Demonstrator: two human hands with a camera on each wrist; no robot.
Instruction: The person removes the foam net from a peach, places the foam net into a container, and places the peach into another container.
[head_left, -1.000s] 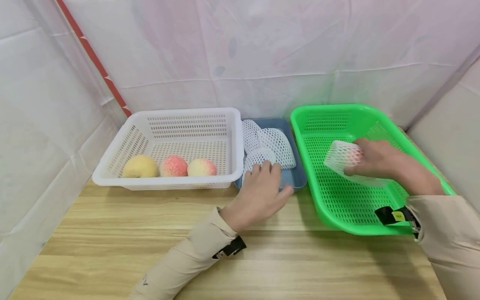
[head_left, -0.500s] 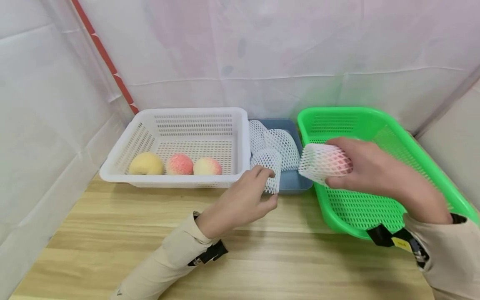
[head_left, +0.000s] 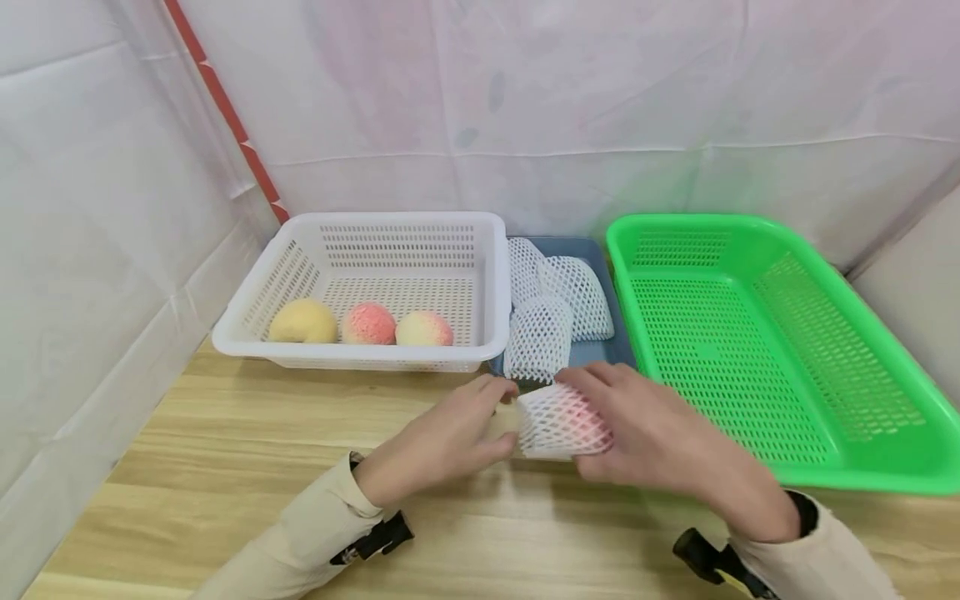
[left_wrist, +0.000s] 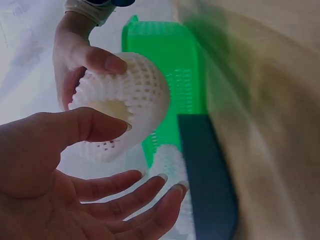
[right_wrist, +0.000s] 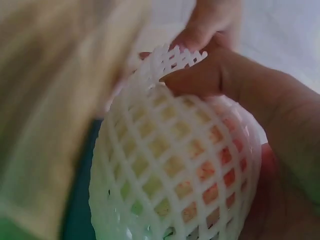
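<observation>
My right hand [head_left: 660,429] grips a peach [head_left: 587,421] that sits inside a white foam net sleeve [head_left: 543,421], just above the table in front of the blue tray [head_left: 592,354]. Pink and yellow skin shows through the mesh in the right wrist view. Facing the sleeve's near end is my left hand [head_left: 442,442], its thumb and fingers spread apart with nothing between them. In the left wrist view, that thumb overlaps the sleeve's opening [left_wrist: 112,110], where pale yellow fruit shows. Several more foam net sleeves [head_left: 538,337] lie in the blue tray.
At the left, a white basket [head_left: 360,353] contains a yellow fruit [head_left: 303,322] and two peaches, one red [head_left: 369,323] and one pale [head_left: 424,330]. A green basket [head_left: 885,467] stands right of the tray. White cloth [head_left: 562,92] hangs behind everything.
My right hand has lifted the sleeved peach out of the green basket and brought it left, in front of the tray. My left hand has drawn back from the net sleeves toward it.
</observation>
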